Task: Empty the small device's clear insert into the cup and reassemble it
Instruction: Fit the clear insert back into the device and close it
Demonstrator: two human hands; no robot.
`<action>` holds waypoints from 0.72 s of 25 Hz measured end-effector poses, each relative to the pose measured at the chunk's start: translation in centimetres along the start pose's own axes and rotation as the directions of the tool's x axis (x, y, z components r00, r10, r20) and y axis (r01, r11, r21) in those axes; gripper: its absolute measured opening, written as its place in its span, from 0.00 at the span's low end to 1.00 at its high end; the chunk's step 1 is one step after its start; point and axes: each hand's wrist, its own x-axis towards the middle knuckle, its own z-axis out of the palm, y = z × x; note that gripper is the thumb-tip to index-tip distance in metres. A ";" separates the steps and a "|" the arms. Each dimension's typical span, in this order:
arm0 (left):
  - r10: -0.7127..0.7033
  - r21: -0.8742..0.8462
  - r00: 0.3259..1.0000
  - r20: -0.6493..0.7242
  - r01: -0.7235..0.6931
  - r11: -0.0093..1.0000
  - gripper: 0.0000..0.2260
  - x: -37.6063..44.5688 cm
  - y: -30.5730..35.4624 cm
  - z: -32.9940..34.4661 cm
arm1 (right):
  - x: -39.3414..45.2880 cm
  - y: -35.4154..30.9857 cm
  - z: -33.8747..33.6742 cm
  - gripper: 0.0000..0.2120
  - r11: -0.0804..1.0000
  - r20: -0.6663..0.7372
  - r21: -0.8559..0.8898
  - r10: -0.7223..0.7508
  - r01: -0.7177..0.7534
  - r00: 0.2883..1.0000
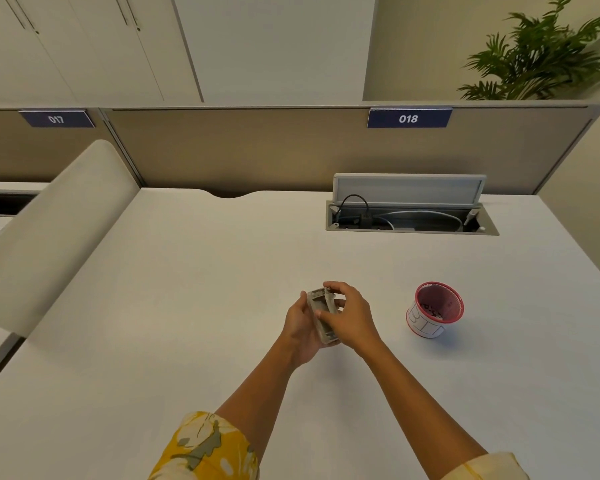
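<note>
One broad white worktop (pixel 187 289) fills my view, backed along its far edge by a tan divider panel (pixel 257 150) carrying two blue number plates, 017 (pixel 56 118) and 018 (pixel 408 118). Over at the left edge a pale padded side screen (pixel 59 230) slopes down toward me. A leafy green plant (pixel 548 53) rises beyond the far right corner. Near the far edge, right of centre, the cable hatch (pixel 411 216) stands with its lid propped up, black and grey cables lying loose inside.

Now the smaller things. The cup (pixel 434 309), red-rimmed with a white printed side, sits upright toward the right edge, well apart from my hands, with dark bits at its bottom. Nothing lies between it and my hands.

My left hand (pixel 300 327) cradles the small device (pixel 323 315) from beneath, palm up, fingers wrapped around its grey body. My right hand (pixel 352 317) closes on it from the right, thumb and fingertips pinching its long sides. It's held just above the worktop, around the middle. Whether the clear insert is seated, I can't tell; my fingers cover too much. Yellow patterned sleeves show at the near edge.
</note>
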 end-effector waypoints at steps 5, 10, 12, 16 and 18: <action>-0.012 -0.033 1.000 0.028 0.013 0.999 0.30 -0.2 -0.2 0.4 | -0.2 0.8 0.7 0.23 1.000 -0.073 -0.017 -0.021 0.020 0.997; -0.005 0.013 0.998 0.056 0.004 1.000 0.29 -0.3 -0.2 0.2 | -0.4 1.2 0.8 0.22 1.000 -0.104 -0.008 -0.028 0.027 0.994; 0.005 0.050 0.997 0.079 -0.009 0.999 0.28 -0.4 -0.3 0.3 | -0.6 1.1 0.8 0.21 0.999 -0.152 0.015 -0.032 0.035 0.988; -0.001 0.050 0.995 0.102 -0.004 0.999 0.31 -0.4 -0.5 0.4 | -0.9 0.7 0.8 0.22 0.997 -0.230 0.048 -0.041 0.054 0.972; 0.000 0.040 0.994 0.105 -0.004 0.999 0.32 -0.3 -0.5 0.4 | -0.9 0.5 0.8 0.22 0.997 -0.251 0.055 -0.041 0.056 0.967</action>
